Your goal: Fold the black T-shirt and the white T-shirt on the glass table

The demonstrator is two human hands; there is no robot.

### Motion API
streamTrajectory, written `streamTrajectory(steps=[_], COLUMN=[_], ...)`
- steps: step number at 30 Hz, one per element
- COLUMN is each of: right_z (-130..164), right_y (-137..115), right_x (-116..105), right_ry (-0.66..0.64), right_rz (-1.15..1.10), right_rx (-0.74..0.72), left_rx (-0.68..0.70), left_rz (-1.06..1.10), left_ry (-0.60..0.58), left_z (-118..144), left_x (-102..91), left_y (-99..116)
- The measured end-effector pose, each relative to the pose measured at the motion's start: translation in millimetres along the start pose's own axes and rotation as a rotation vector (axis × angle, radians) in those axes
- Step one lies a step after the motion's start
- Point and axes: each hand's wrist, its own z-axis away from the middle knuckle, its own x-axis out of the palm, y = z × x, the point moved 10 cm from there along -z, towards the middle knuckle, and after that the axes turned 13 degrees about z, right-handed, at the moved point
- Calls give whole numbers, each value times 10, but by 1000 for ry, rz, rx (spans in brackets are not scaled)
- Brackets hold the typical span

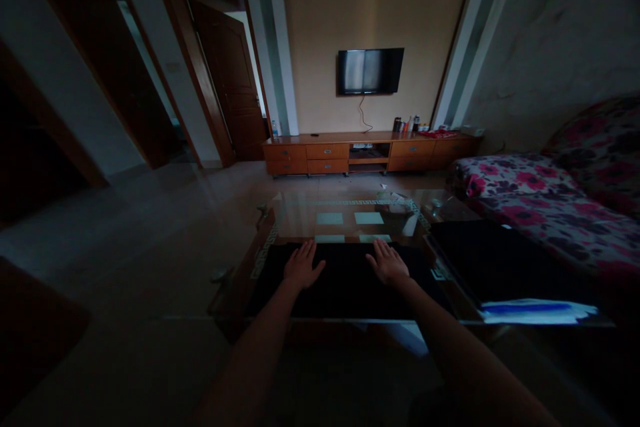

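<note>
Both forearms reach fwd from bottom edge. Left hand [301,265] lies palm-down, fingers straight and spread, released, flat on a black cloth [345,283] spread over the near end of a glass coffee table [300,213]; right hand [387,262] same: flat, fingers extended, pressing on the cloth, not gripping anything. Hands are near each other, apart, both at the cloth's far edge. Cloth lies centred on the table's near half, approx. edge to edge. Just right of it, a second dark folded item [493,260] w/ a blue-and-white striped piece [537,311] at its near edge; can't tell the material. Beyond the hands, glass top shows pale squares and some small clutter [395,203], too dim to ID. Right side: sofa w/ pink floral cover [540,197]. Farther back across a tiled floor [165,213], a low wooden TV cabinet [370,152] w/ drawers, bottles [406,124] on its right part. Wall-mounted TV [371,71] above, screen off. Far left, wooden door [235,87] standing open.
</note>
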Motion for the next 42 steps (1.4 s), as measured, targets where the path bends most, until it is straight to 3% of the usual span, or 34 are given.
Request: streamTrajectory(steps=[4,9,16,19,22,25,28,31,37,42], right_z=[28,59,101,137,158,143,131,120,40,5], right_y=[378,803,834,798,609,161,-313,-548,-675,-942], right_x=[69,185,145,35,-154,-279,-276,-233,-258,-261], right_ry=[42,18,29,59,138,168,109,48,7,-4], right_rz=[42,19,32,71,116,88,6,-47,-76,-116], right_rx=[22,165,229,246,206,49,-105,-138,-53,-153], left_rx=[-62,-93,-102,-70,56,208,262,246,161,212], left_rz=[-42,-56,-37,-74,-94,-51,-13,10,34,73], left_ry=[42,76,19,78,150,108,66,28,12,-51], left_z=[70,122,97,106,124,118,79,21,-131,-226], left_x=[-119,-167,-181,-258,-305,-188,-46,68,160,340], left_y=[-285,-428,-479,-396,-63,378,644,700,714,838])
